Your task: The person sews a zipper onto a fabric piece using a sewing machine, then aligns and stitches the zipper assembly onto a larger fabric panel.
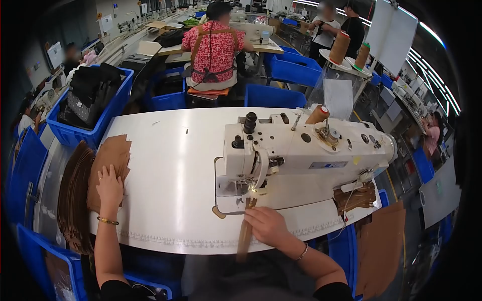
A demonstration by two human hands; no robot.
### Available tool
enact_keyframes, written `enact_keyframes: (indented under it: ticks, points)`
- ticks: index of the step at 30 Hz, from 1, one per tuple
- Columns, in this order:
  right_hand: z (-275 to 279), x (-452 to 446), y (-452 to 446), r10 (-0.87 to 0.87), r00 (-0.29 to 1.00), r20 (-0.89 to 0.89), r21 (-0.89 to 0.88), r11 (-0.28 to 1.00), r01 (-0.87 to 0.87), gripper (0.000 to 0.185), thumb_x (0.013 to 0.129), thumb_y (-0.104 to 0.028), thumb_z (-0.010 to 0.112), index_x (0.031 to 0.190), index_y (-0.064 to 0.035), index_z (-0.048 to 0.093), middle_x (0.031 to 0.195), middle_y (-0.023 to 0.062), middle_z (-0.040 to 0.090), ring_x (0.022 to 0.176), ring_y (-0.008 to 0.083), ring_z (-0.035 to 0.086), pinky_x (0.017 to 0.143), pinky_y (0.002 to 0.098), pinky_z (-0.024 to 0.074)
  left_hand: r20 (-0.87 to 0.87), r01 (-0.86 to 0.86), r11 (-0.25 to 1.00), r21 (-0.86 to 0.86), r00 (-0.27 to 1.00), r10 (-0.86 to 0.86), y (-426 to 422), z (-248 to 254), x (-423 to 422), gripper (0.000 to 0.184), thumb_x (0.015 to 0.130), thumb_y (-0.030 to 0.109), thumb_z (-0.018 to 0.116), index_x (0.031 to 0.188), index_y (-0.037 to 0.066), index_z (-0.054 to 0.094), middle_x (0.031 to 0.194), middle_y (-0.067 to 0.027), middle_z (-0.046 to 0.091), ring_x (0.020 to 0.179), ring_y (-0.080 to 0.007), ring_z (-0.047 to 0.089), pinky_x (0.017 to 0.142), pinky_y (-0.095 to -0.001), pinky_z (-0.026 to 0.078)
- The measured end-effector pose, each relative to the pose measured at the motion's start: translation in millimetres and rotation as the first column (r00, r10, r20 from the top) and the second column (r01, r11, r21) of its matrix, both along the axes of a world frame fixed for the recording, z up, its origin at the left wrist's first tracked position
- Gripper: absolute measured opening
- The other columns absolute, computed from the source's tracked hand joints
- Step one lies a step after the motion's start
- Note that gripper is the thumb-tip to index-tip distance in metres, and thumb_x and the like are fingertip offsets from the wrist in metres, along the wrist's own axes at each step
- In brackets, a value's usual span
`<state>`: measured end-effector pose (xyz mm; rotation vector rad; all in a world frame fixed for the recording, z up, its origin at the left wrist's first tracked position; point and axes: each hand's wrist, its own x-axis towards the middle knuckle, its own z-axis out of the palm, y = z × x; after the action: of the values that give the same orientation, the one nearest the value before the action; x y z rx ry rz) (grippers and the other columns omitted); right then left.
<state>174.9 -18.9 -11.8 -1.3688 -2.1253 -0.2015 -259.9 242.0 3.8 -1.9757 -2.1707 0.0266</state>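
My left hand lies with fingers stretched out on a brown fabric panel at the table's left side. Beside that panel, a thick stack of brown pieces hangs over the left edge. At the sewing machine, my right hand pinches a narrow brown strip. The strip's upper end lies by the presser foot, where a small light glows. Its lower end hangs past the table's front edge and is blurred.
A blue bin of black pieces stands at the left. Brown scraps lie under the machine's right end, and large brown sheets hang at the lower right. Thread cones stand behind. A person in a red patterned shirt sits ahead.
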Motion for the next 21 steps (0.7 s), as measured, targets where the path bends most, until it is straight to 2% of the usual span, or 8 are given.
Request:
enact_keyframes:
  ticks: [2,3,5,9,14,18,20,21]
  points:
    - [0,-1,0,0.003,1.0,-0.003,-0.003,1.0,-0.003,0.034,0.072,-0.005,0.075,0.106,-0.0035,0.074,0.116,0.0077,0.072,0.107,0.0271,0.07,0.092,0.0396,0.0583,0.071,0.035,0.999,0.012,0.997,-0.036,-8,-1,-2,0.058,0.104,0.02,0.054,0.159,0.006,0.041,0.163,-0.0232,0.042,0.146,-0.0429,0.046,0.107,-0.052,0.053]
    - [-1,0,0,-0.003,1.0,-0.001,-0.011,1.0,0.003,0.035,0.071,-0.005,0.075,0.106,-0.0037,0.074,0.116,0.0075,0.072,0.107,0.0272,0.07,0.092,0.0396,0.0586,0.073,0.024,1.0,0.008,0.997,-0.025,-9,-4,-7,0.058,0.104,0.02,0.054,0.159,0.006,0.041,0.163,-0.0232,0.042,0.146,-0.0429,0.046,0.107,-0.052,0.053]
    - [0,-1,0,-0.004,1.0,0.002,-0.02,1.0,0.004,0.036,0.07,-0.005,0.075,0.106,-0.0039,0.074,0.117,0.0074,0.072,0.107,0.0272,0.07,0.092,0.0397,0.0589,0.042,0.098,0.994,0.045,0.994,-0.1,-6,-11,-14,0.062,0.097,0.008,0.055,0.157,0.003,0.042,0.16,-0.0256,0.044,0.144,-0.0442,0.049,0.106,-0.045,0.054]
    - [4,-2,-1,-0.031,0.999,-0.011,-0.013,0.999,0.031,0.035,0.071,-0.003,0.073,0.106,-0.0068,0.076,0.116,0.0068,0.075,0.104,0.0281,0.073,0.089,0.0394,0.0609,0.034,0.16,0.987,0.004,0.987,-0.16,-9,8,-16,0.063,0.092,-0.001,0.056,0.155,0.001,0.046,0.157,-0.0275,0.047,0.14,-0.0439,0.052,0.103,-0.0446,0.056]
    - [2,-2,-2,-0.044,0.999,-0.001,-0.006,0.999,0.044,0.035,0.072,-0.003,0.073,0.106,-0.0074,0.076,0.116,0.0067,0.075,0.104,0.0274,0.073,0.089,0.0388,0.0611,0.04,0.255,0.964,0.079,0.965,-0.258,4,9,-30,0.047,0.09,-0.005,0.058,0.136,0.0,0.063,0.132,-0.0275,0.067,0.112,-0.039,0.07,0.093,-0.0444,0.058]
    - [0,0,-2,-0.044,0.999,0.008,0.0,0.999,0.044,0.035,0.072,-0.004,0.073,0.106,-0.0066,0.075,0.117,0.0061,0.074,0.106,0.0262,0.072,0.09,0.0379,0.0602,0.027,0.288,0.939,0.187,0.954,-0.298,9,7,-31,0.039,0.089,-0.005,0.058,0.127,0.0,0.068,0.118,-0.0269,0.072,0.102,-0.0401,0.072,0.09,-0.0463,0.058]
    - [-3,-1,-3,-0.033,0.999,0.004,0.0,0.999,0.033,0.035,0.072,-0.005,0.073,0.107,-0.0058,0.074,0.119,0.0055,0.073,0.108,0.0253,0.071,0.091,0.0372,0.0592,0.014,0.216,0.976,-0.016,0.976,-0.215,9,35,-24,0.035,0.091,-0.005,0.055,0.122,-0.001,0.07,0.109,-0.0291,0.073,0.1,-0.0421,0.072,0.09,-0.0482,0.057]
    - [-3,-1,-2,-0.031,1.0,-0.001,0.009,0.999,0.031,0.035,0.071,-0.004,0.072,0.106,-0.0056,0.074,0.118,0.0055,0.073,0.107,0.0254,0.071,0.091,0.0371,0.0592,0.008,0.208,0.978,-0.024,0.978,-0.208,6,50,-21,0.035,0.091,-0.005,0.055,0.122,-0.001,0.07,0.109,-0.0291,0.073,0.1,-0.0421,0.072,0.09,-0.0482,0.057]
